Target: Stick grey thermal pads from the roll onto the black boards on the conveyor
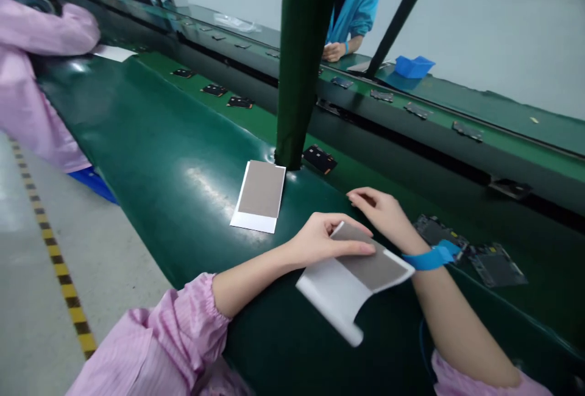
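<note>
My left hand (336, 240) grips a sheet of grey-brown rectangular pieces on white backing paper (336, 292), thumb on top. The sheet is bent, and its lower end curls into a roll. Beyond it, my right hand (381, 210) hangs over the edge of the green bench, thumb and fingertips drawn together; whatever they may pinch is too small to tell. A blue strap (432, 257) circles my right wrist. Closest to the right fingertips is a black circuit board (320, 159). A second grey-brown sheet (261, 192) on white backing lies flat on the bench to the left.
A green post (299, 67) rises from the bench ahead. Several boards lie along the green belt, with circuit boards (496, 264) by my right forearm. A person in pink (41, 49) sits at left; a person in blue (361, 6) works across, near a blue bin (414, 67).
</note>
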A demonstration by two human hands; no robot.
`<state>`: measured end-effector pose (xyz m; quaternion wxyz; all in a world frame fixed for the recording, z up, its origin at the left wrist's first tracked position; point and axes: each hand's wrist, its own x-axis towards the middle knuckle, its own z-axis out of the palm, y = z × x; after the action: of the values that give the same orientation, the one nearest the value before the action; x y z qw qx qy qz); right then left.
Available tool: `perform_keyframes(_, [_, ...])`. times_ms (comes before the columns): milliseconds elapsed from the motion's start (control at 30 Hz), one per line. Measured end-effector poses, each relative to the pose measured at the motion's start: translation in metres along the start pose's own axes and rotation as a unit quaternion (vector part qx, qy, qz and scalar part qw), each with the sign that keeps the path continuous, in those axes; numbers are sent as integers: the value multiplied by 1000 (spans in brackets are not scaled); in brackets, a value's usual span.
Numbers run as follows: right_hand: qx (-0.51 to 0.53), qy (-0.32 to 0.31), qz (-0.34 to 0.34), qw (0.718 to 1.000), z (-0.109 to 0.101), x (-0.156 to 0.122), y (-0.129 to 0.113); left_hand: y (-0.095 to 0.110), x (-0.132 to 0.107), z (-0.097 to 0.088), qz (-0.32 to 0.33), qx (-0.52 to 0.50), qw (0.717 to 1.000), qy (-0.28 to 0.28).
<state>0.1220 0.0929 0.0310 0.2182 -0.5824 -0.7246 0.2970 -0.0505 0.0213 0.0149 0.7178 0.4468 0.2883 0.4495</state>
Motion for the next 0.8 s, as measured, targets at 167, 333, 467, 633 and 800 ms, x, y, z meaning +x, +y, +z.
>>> perform_keyframes(167, [54, -55, -40, 996, 55, 19, -50, 47, -53, -65, 65, 85, 983, 147])
perform_keyframes(333, [39, -36, 14, 998, 101, 48, -74, 56, -72, -135, -35, 159, 941, 295])
perform_keyframes(467, [86, -12, -6, 996, 112, 55, -90, 53, -64, -133, -49, 116, 973, 195])
perform_keyframes(633, [294, 15, -145, 945, 64, 5, -116, 85, -77, -85, 103, 180, 961, 186])
perform_keyframes(800, [364, -155, 21, 918, 30, -74, -93, 68, -107, -42, -5, 108, 991, 83])
